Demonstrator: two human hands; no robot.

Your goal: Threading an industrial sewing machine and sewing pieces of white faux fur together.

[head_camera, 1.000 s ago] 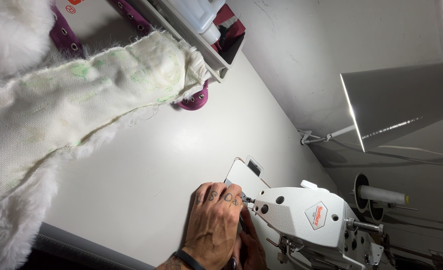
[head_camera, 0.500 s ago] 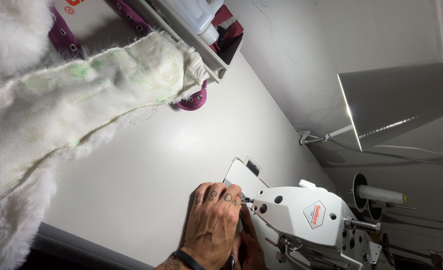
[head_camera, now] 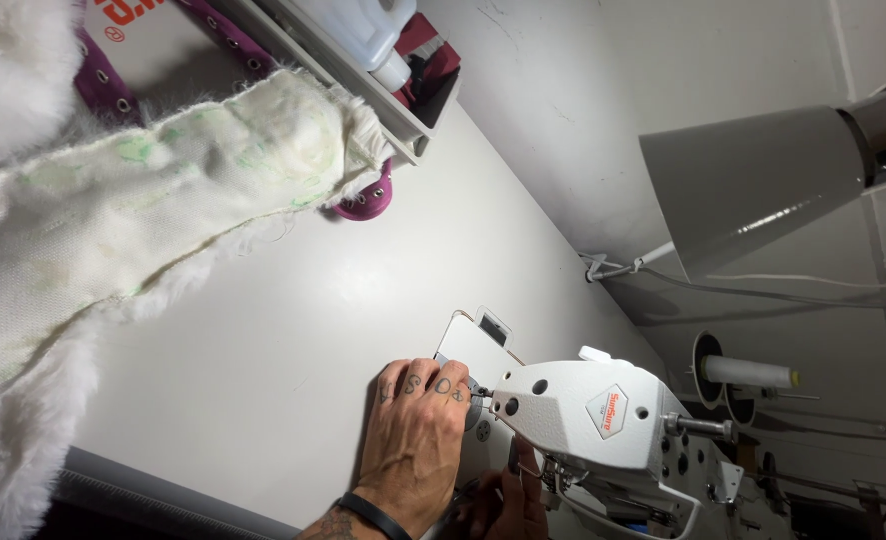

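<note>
A: Where are the hands?

B: Both are at the head of the white sewing machine (head_camera: 603, 425), which stands at the near right corner of the bench (head_camera: 263, 340). The left hand (head_camera: 418, 440) lies knuckles up, fingers curled together and pressed against the machine's needle end, touching a small dark part there. Whether it pinches anything I cannot tell; the fingertips are hidden against the machine.

A: And the right hand?

B: The right hand (head_camera: 508, 500) sits lower, under the machine head, in shadow right beside the left hand. Only part of it shows, so I cannot tell if it is spread or closed.

A: What lies under the needle?

B: A pale flat plate (head_camera: 478, 345) on the bench, just behind the left hand's knuckles.

A: Anything else on the bench?

B: A big piece of white fur fabric (head_camera: 113, 230), backing side up, hangs over the left edge and reaches toward the far side, well apart from the hands. At its far end a purple strap with eyelets (head_camera: 363, 205) pokes out from beneath. Behind that, along the far edge, a grey tray (head_camera: 403, 125) holds a white plastic jug (head_camera: 368, 30).

A: And to the right?

B: A grey lamp shade (head_camera: 763, 190) hangs above the machine, and a spool of white thread (head_camera: 753, 373) sits behind it.
</note>
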